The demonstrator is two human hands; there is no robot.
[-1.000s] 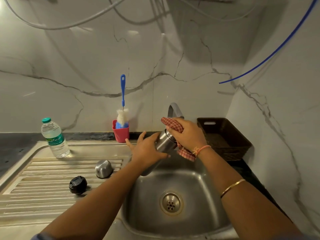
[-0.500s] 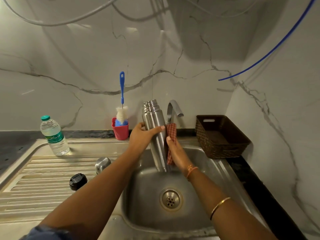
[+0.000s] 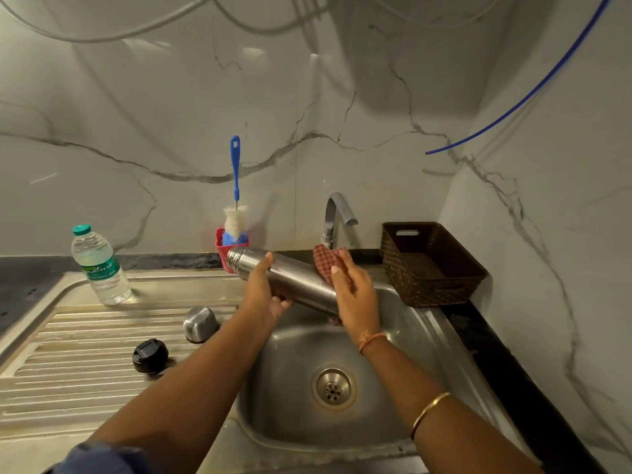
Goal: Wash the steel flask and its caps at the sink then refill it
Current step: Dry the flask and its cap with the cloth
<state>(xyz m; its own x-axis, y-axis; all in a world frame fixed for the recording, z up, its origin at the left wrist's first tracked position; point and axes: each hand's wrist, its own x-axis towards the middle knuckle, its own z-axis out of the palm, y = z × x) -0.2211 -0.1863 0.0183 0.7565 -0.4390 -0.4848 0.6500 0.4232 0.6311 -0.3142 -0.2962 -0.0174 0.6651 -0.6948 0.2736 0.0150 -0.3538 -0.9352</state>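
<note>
Tipped from upright, the steel flask now slants between the hands, mouth leftward. Left hand grips its middle; right hand clasps the checked cloth round its lower end, above the sink.

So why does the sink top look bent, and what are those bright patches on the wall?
In the head view the wide lens bows the drainboard. Also in the head view, the patches are light reflected off the glossy wall, with a broad shadow upper right. The flask and cloth look sharp.
</note>
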